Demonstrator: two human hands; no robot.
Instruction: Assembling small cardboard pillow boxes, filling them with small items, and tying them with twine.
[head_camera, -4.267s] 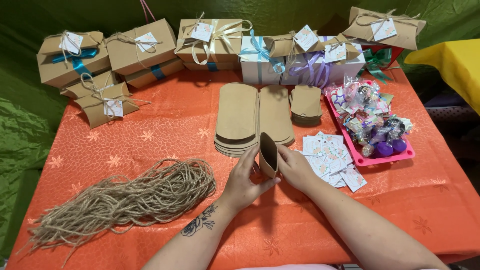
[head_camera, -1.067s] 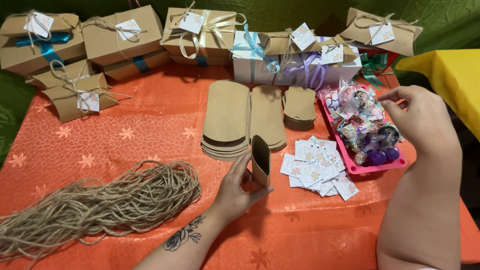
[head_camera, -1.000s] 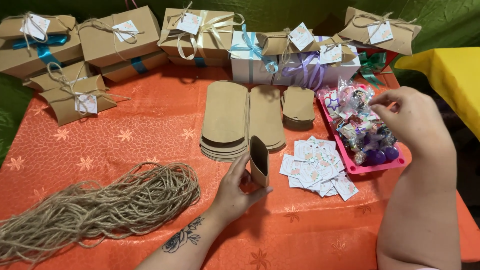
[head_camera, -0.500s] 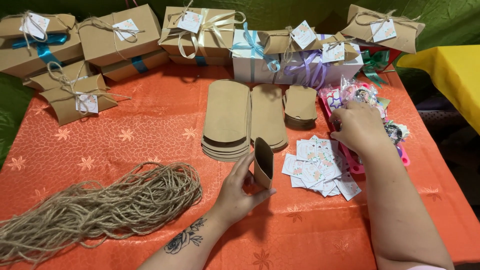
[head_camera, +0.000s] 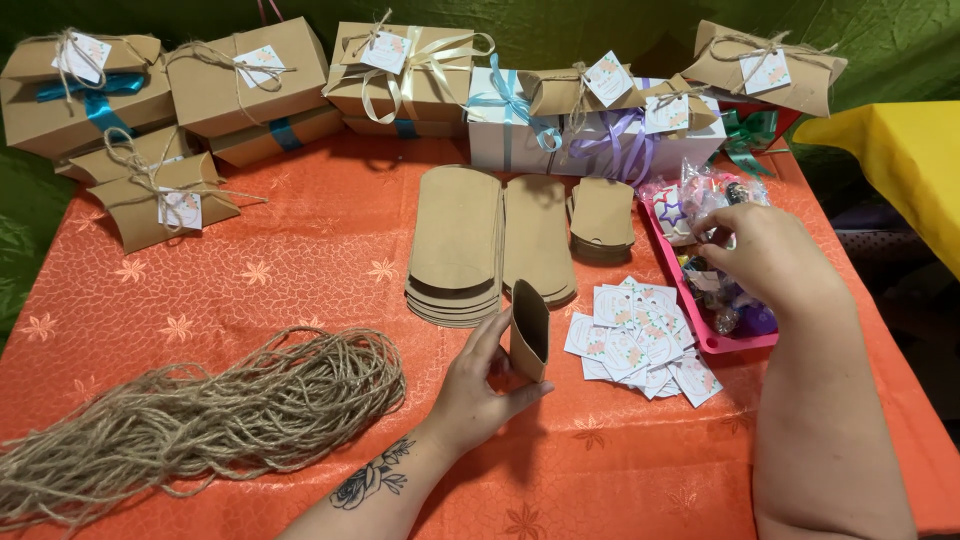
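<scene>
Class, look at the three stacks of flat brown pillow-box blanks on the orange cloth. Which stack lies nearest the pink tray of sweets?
The smallest stack, rightmost of the three, beside the pink tray. The two taller-shaped stacks lie further left.

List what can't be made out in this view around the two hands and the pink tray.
Head view, the only one:
- Right hand covers part of the pink tray; whether its fingertips pinch a wrapped sweet is hidden.
- The kraft pillow box in the left hand has its opening turned away; inside unseen.
- Small tags: print too small.
- Twine bundle: cut off by the left edge.
</scene>
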